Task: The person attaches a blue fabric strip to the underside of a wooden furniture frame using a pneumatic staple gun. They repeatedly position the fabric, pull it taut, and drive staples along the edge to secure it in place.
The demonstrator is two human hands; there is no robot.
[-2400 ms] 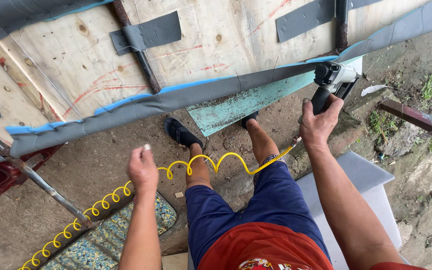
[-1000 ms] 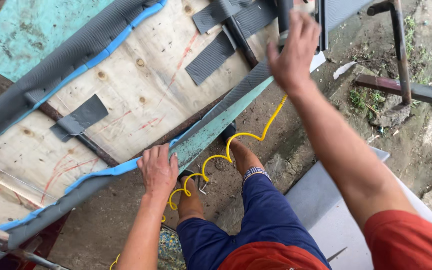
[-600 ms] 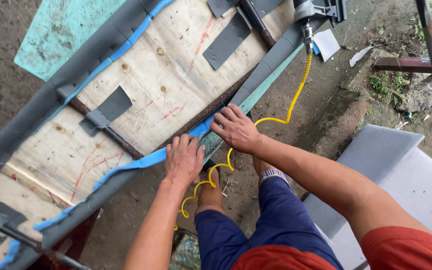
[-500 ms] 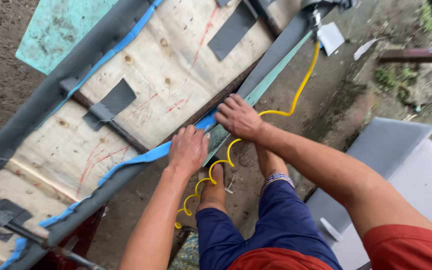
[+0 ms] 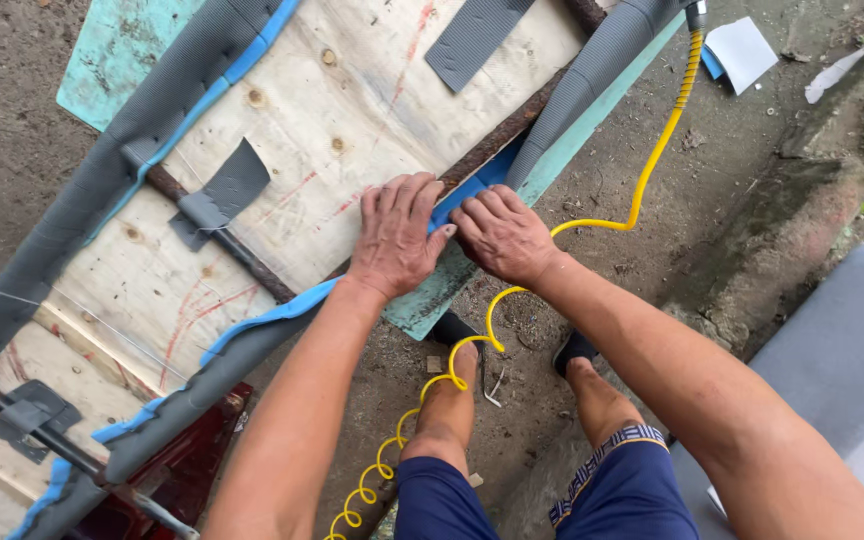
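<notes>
A plywood seat base lies upside down before me, its edges wrapped in grey fabric over blue foam. My left hand presses flat on the board at its near edge, fingers spread. Beside it, my right hand curls over the edge and pulls at the blue and grey covering. A yellow coiled air hose runs from the top right down past my right wrist to the ground between my legs.
Grey fabric patches are fixed over rusty metal bars on the board. A red object sits under the board at lower left. A grey padded panel lies at right. White paper scraps lie on the dirt.
My right hand came down from the air tool at the top right to the board's near edge. My left hand rose onto the board, and both hands now sit side by side.
</notes>
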